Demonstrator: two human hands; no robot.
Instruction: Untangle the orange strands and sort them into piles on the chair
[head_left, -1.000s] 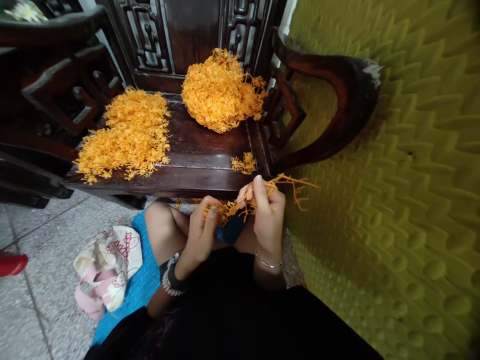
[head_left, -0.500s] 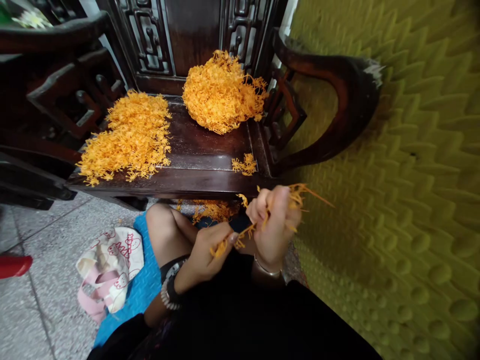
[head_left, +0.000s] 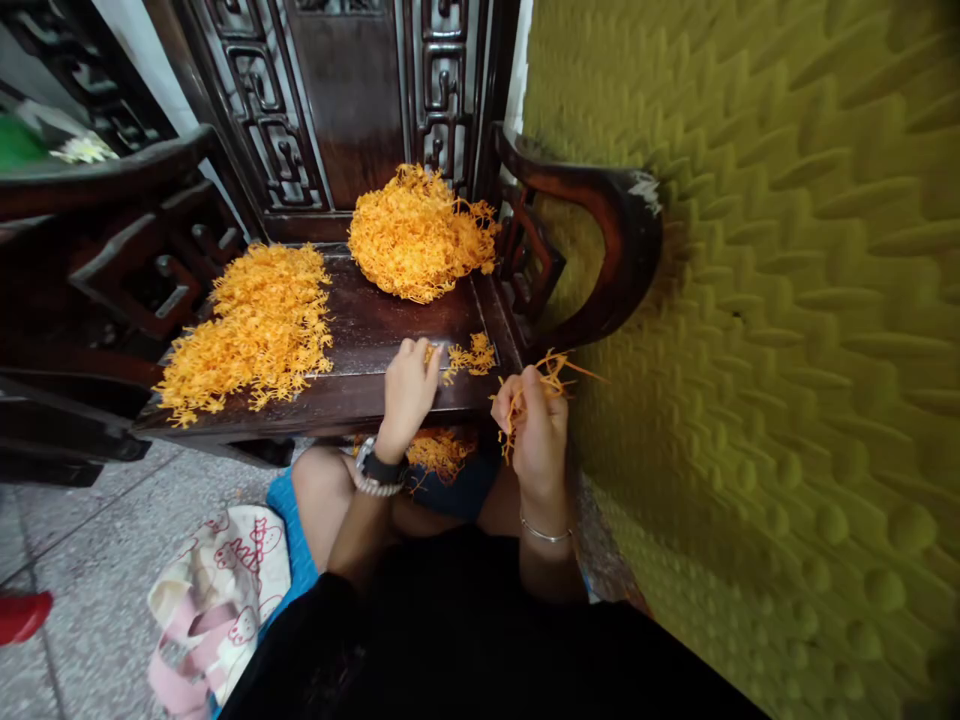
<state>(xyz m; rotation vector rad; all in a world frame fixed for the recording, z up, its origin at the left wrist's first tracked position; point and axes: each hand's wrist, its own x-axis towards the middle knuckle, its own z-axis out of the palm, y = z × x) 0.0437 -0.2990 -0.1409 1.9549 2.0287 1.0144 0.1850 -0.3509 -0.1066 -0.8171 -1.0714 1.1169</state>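
My left hand (head_left: 409,390) is over the front of the dark wooden chair seat (head_left: 367,345), fingers pinched on a small orange piece. Beside its fingertips lies a small cluster of orange spidery pieces (head_left: 472,354). My right hand (head_left: 534,425), just off the seat's front right corner, is closed round a bunch of thin orange strands (head_left: 555,375); one long strand sticks out to the right. A wide orange pile (head_left: 251,330) covers the left of the seat. A rounded orange heap (head_left: 416,235) rises at the back.
The curved armrest (head_left: 637,240) stands at the right, against a yellow-green padded wall (head_left: 750,300). More orange pieces (head_left: 439,452) are below the seat edge, between my legs. A white bag with pink straps (head_left: 247,560) lies at left by a blue mat (head_left: 296,540).
My left hand has moved from beside my right hand up and forward to the seat by the small cluster. My right hand still holds its strands. The view has shifted slightly.
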